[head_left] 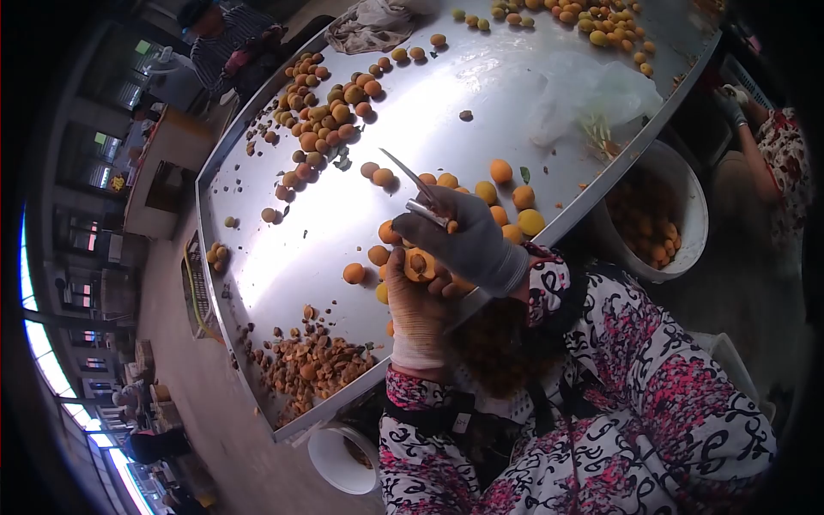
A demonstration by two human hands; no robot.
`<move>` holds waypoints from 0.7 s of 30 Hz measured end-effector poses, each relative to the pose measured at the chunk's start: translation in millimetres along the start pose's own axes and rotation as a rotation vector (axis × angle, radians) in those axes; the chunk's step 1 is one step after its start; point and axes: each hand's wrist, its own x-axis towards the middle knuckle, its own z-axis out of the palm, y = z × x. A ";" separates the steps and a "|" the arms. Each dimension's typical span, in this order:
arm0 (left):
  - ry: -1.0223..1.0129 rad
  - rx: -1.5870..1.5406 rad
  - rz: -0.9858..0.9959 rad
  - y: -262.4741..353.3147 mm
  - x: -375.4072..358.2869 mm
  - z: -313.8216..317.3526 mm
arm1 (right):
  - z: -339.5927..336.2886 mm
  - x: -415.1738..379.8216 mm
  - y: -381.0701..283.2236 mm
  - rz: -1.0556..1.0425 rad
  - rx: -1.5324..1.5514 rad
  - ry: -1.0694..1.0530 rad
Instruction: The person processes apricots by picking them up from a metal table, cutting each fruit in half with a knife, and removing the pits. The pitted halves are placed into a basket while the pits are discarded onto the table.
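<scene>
My left hand (417,309), in a stained light glove, holds an opened apricot (420,265) with its cut face and pit showing. My right hand (470,239), in a grey glove, is closed around a knife (410,175) whose blade points up and to the left. It is just above the apricot, and its fingers partly hide the knife's handle. Whole apricots (500,171) lie on the metal table (283,249) around both hands.
A heap of pits and scraps (313,365) lies at the table's near left corner. More apricots (326,116) are at the far left. A plastic bag (592,90) lies right. Buckets (687,206) (330,455) flank me. Co-workers (225,47) (760,154) are at both sides.
</scene>
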 end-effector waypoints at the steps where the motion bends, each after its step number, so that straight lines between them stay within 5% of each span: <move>1: -0.405 -0.173 -0.173 5.9 0.3 -2.8 | -3.8 2.6 4.9 0.132 -0.049 -0.016; 2: -0.407 -0.171 -0.172 4.9 -3.3 -5.5 | -4.5 0.9 9.0 0.129 -0.049 -0.018; 4: 0.491 0.306 0.207 -5.0 -12.6 39.9 | -4.6 -2.8 14.5 0.209 -0.634 -0.305; 13: 0.304 0.578 0.262 -9.5 -18.1 43.0 | -3.6 -7.2 18.9 0.261 -0.864 -0.465; 17: 0.472 0.734 0.278 -2.6 -38.2 52.8 | -8.1 -5.7 25.5 0.306 -0.880 -0.302; 21: 0.462 1.104 0.169 12.6 -57.3 53.6 | -25.5 4.5 25.5 0.375 -0.908 -0.580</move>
